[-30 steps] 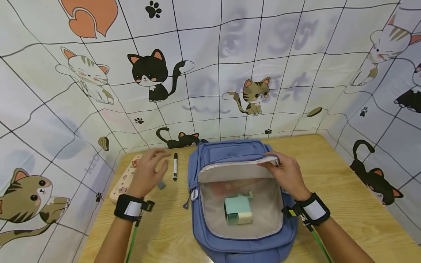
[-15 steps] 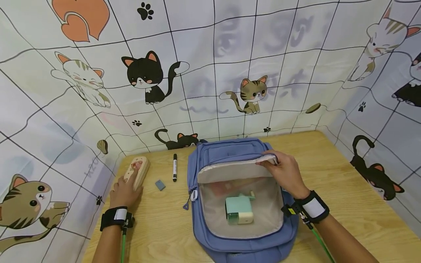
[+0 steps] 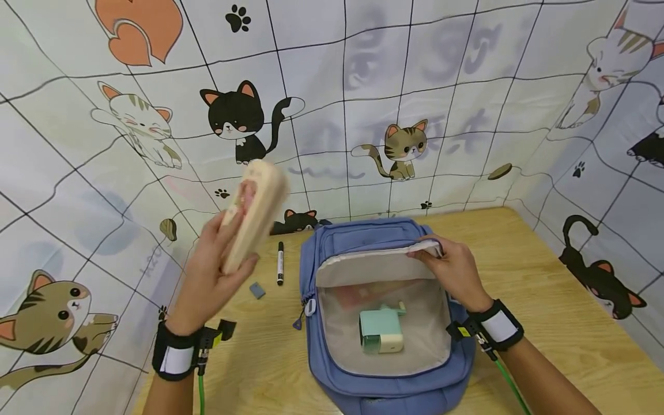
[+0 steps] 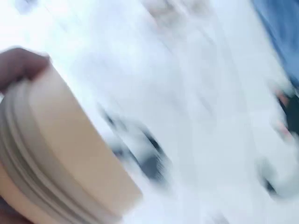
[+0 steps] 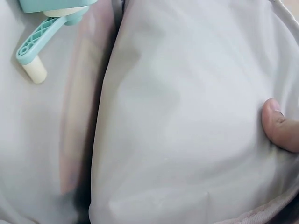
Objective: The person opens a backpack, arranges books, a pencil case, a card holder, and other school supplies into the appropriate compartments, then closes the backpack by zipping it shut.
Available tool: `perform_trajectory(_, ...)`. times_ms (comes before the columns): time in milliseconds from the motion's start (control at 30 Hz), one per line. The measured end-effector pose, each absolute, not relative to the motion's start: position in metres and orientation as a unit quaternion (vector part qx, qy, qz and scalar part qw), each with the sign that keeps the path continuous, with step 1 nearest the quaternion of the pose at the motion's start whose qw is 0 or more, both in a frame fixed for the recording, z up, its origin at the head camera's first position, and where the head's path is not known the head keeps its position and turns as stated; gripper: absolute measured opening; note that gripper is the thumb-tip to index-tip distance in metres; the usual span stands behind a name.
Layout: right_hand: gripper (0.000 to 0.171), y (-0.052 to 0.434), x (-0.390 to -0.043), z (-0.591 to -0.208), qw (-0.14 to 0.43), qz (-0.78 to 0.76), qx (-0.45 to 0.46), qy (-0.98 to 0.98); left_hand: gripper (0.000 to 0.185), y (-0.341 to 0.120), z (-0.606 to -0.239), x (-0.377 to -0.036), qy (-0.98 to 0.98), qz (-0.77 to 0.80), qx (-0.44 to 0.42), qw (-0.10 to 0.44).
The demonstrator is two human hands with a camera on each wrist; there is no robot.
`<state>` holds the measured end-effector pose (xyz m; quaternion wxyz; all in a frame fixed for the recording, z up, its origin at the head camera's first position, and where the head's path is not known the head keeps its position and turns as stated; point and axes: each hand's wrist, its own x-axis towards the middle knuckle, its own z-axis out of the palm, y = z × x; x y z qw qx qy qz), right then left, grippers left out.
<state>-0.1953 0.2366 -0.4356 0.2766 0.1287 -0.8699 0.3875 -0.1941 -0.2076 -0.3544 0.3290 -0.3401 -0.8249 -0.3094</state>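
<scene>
— So, L hand (image 3: 207,274) 1st: what've you got in it?

— You've got an oblong cream case (image 3: 256,216), pinkish print on its face. Yr fingers curl over its L side, thumb by the lower R end. It's up off the wooden worktop (image 3: 539,271), L of the blue backpack (image 3: 386,387), tilted w/ its far end leaning R.

— How's it look on yr L wrist cam?

— V. blurry. You can make out the rounded edge w/ parallel ridges, plus a bit of finger (image 4: 23,67) at the upper end.

— OK, & yr R hand (image 3: 452,271)?

— Pinching the backpack's front flap (image 3: 373,270) near its upper R corner, pale lining facing you. Yr R wrist cam has the thumb (image 5: 280,126) on that lining; other fingers are hidden behind it, so can't tell how they lie.

— What's in the compartment under it?

— A mint-&-cream pencil sharpener (image 3: 381,328), crank (image 5: 42,42) sticking out at the back w/ a cream knob on its end. Behind it there's a flat pinkish item (image 3: 358,295); can't tell what exactly.

— Anything else nearby?

— Btwn yr L hand & the backpack you've a black-&-white marker (image 3: 280,264) lying lengthwise, black cap away from you, & a small blue-grey block (image 3: 257,290) just L of its near end. Zip pull (image 3: 310,307) hangs on the backpack's L side. Cat-print cloth (image 3: 321,75) hangs round the back & both sides of the worktop.
</scene>
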Motion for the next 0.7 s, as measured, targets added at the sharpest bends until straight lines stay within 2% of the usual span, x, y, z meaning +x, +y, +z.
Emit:
perform_trajectory(33,0.018,0.238,-0.195,-0.436,0.275,0.387,0.126,-0.871,0.065,-0.188,-0.347,-0.186,-0.8,-0.297,-0.395,0.34)
perform_trajectory(100,0.017,0.242,-0.195,-0.436,0.274,0.393,0.126,-0.869,0.062,-0.149,-0.344,-0.172,-0.762,-0.262,-0.496,0.323)
perform_trajectory(167,0.017,0.244,-0.194,-0.437,0.269,0.407,0.139,-0.862,0.06,-0.114,-0.354,-0.161,-0.746,-0.223,-0.565,0.273)
perform_trajectory(267,0.018,0.246,-0.194,-0.437,0.261,0.419,0.154,-0.856,0.069,-0.077,-0.387,-0.157,-0.756,-0.156,-0.61,0.181)
perform_trajectory(333,0.017,0.245,-0.194,-0.437,0.25,0.423,0.159,-0.856,0.072,-0.062,-0.413,-0.162,-0.766,-0.124,-0.617,0.133)
perform_trajectory(433,0.017,0.245,-0.192,-0.435,0.243,0.424,0.151,-0.86,0.07,-0.054,-0.443,-0.173,-0.793,-0.078,-0.596,0.099)
perform_trajectory(600,0.018,0.245,-0.19,-0.431,0.24,0.424,0.144,-0.861,0.062,-0.058,-0.468,-0.188,-0.837,-0.072,-0.535,0.095)
perform_trajectory(700,0.019,0.245,-0.189,-0.43,0.248,0.42,0.142,-0.861,0.054,-0.061,-0.475,-0.194,-0.834,-0.099,-0.529,0.124)
